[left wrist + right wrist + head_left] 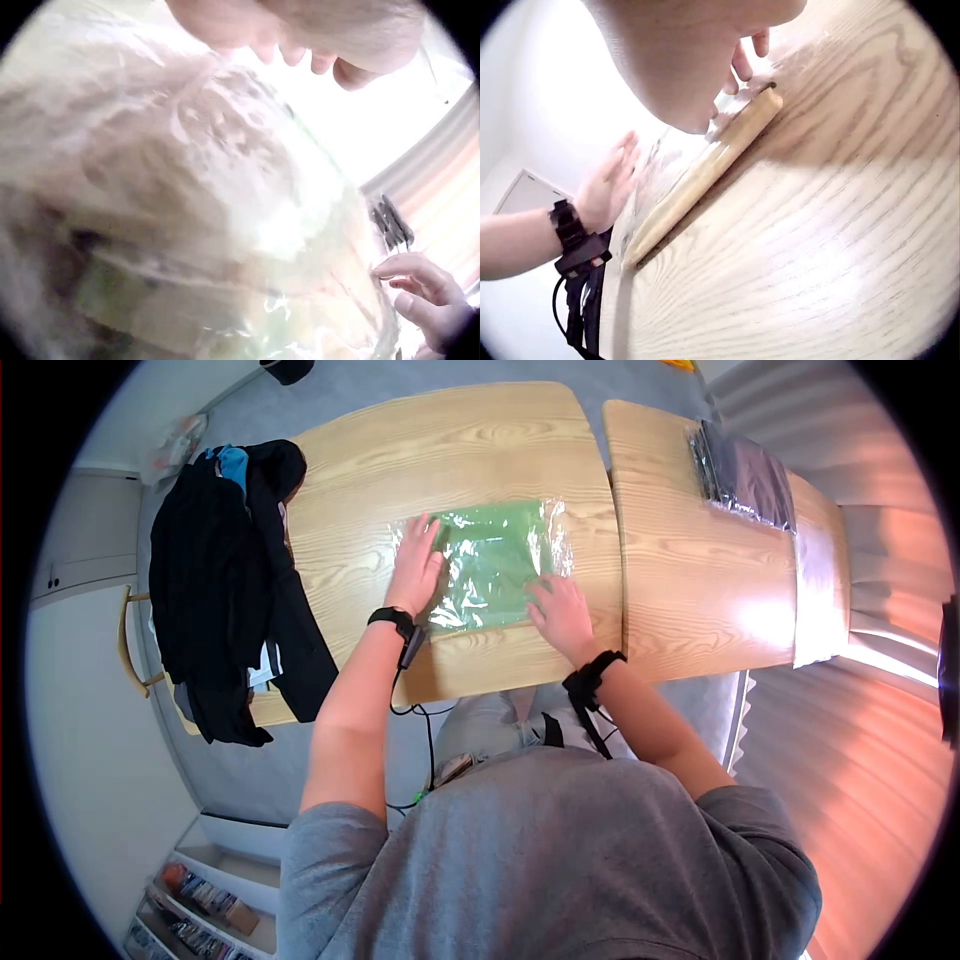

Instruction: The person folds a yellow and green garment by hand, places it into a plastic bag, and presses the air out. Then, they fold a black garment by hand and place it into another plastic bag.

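A clear plastic bag (485, 565) with a folded green item inside lies flat on the wooden table, its film wrinkled and shiny. My left hand (415, 568) rests along the bag's left side, fingers pointing away from me. At the lower right corner my right hand (562, 610) touches the bag with its fingers spread over the edge. In the left wrist view the bag's film (217, 172) fills much of the picture. The right wrist view shows the package's side edge (705, 180), pale and fairly thick, under the right hand (697, 60).
Dark clothes (215, 560) are heaped along the left end of the table (440, 445). A second table (690, 580) adjoins on the right, bearing a stack of dark bagged items (745, 475). Curtains (840, 760) hang on the right side. A cable (430, 745) runs down from the left wrist.
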Demonstrator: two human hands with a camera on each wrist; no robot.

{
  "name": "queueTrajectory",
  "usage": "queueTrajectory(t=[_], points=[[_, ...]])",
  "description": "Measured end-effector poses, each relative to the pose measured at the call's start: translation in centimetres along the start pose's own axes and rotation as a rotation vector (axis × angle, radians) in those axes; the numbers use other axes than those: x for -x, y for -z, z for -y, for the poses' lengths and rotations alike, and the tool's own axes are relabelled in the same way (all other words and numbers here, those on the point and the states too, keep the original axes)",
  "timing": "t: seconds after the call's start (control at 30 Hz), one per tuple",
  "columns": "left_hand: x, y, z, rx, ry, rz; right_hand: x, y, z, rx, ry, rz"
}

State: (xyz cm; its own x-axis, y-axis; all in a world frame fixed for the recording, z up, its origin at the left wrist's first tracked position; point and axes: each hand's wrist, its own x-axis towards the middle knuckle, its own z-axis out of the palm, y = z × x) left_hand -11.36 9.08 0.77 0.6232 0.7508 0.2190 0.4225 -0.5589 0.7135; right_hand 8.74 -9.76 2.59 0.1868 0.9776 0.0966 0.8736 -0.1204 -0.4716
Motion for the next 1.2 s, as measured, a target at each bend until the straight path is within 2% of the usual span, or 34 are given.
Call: queueTrajectory(t=[0.03, 0.1, 0.13, 0.2, 0.27, 0.3, 0.37, 0.53, 0.7, 0.73, 0.77, 0.8, 0.83, 0.9, 0.93, 0.97, 1.0, 1.03, 1.1, 1.13, 1.2], points=[[0.6, 1.3, -0.5, -0.005, 0.001, 0.010, 0.0, -0.1, -0.3, -0.009, -0.007, 0.000], [3.1, 3.6, -1.9, -0.337, -0.079, 0.125, 0.2, 0.0, -0.8, -0.020, 0.052, -0.003], [4.6, 4.0, -2.6, -0.285, -0.164, 0.144, 0.4, 0.2, -1.0, -0.023, 0.051, -0.006], [7.8, 4.3, -2.8, -0.303, -0.205, 0.335, 0.6, 0.7, -1.4, -0.050, 0.073, 0.015], [9.9, 4.6, -3.4, -0.326, -0.164, 0.397, 1.5, 1.8, -1.7, 0.005, 0.083, 0.016], [10.6, 4.4, -3.1, -0.327, -0.168, 0.397, 1.9, 2.3, -2.0, 0.063, 0.094, 0.022], [11.8, 3.9, -2.4, -0.353, -0.156, 0.256, 2.7, 3.0, -2.8, 0.065, 0.140, 0.055], [12.1, 2.9, -0.4, -0.346, -0.117, 0.259, 3.5, 1.7, -5.3, 0.050, 0.234, 0.126], [10.4, 3.8, -0.1, -0.337, -0.153, 0.257, 3.2, 0.5, -6.2, 0.028, 0.245, 0.022], [9.8, 3.9, -0.5, -0.261, -0.083, 0.250, 3.1, 0.6, -6.4, 0.028, 0.246, 0.015], [9.2, 4.3, -0.9, -0.185, -0.015, 0.241, 3.0, 0.8, -6.6, -0.070, 0.193, 0.054], [8.7, 4.8, -1.2, -0.189, -0.021, 0.237, 2.8, 0.9, -6.8, -0.167, 0.140, 0.092], [8.4, 5.4, -1.6, -0.133, 0.025, 0.223, 2.5, 1.7, -6.4, -0.166, 0.142, 0.085], [7.4, 7.3, -2.4, -0.079, 0.069, 0.209, 1.7, 5.1, -4.6, -0.541, -0.120, 0.137], [6.6, 8.9, -3.2, 0.065, 0.221, 0.303, 1.2, 6.2, -4.4, -0.542, -0.120, 0.134], [5.8, 10.4, -4.2, 0.210, 0.372, 0.396, 0.8, 7.3, -4.5, -0.548, -0.002, 0.064], [5.1, 11.7, -5.3, 0.359, 0.408, 0.387, 0.4, 8.6, -4.4, -0.551, 0.116, -0.006], [3.8, 13.4, -7.2, 0.404, 0.417, 0.398, -0.3, 10.9, -3.5, -0.550, 0.116, -0.007], [2.0, 15.3, -8.7, 0.451, 0.416, 0.453, -1.5, 15.1, -1.8, -0.712, -0.399, 0.407], [1.1, 15.7, -8.3, 0.452, 0.404, 0.497, -1.8, 14.9, -2.0, -0.712, -0.398, 0.407], [0.0, 14.5, -6.3, 0.492, 0.406, 0.486, -3.3, 14.0, -3.1, -0.918, -0.314, 0.404]])
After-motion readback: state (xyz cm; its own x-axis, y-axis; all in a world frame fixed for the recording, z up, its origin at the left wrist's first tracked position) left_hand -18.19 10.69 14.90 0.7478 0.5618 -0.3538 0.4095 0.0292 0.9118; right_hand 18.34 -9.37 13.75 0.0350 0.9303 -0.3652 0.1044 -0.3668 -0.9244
